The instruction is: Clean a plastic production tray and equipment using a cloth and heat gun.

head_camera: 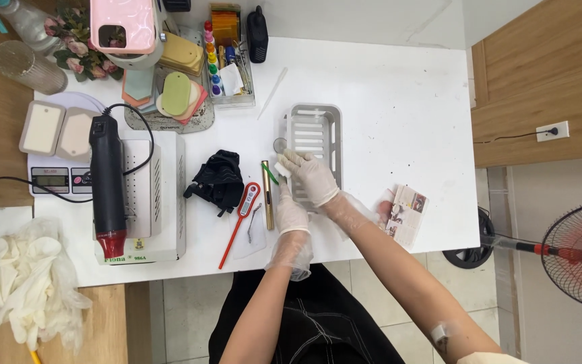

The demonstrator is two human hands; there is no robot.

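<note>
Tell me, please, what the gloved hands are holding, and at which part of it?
The right hand and left hand meet on a small white piece beside the grey slotted tray. It is pinched at its edge; which fingers grip it cannot be told.

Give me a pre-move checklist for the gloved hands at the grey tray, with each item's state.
1. Both hands gloved: ok, left hand and right hand.
2. White piece pinched at the fingertips: ok.
3. Tray flat on the table: ok.
4. Thermometer clear of the hands: ok.
5. Heat gun off: cannot tell.
6. Tray empty: cannot tell, hands cover part.
</note>
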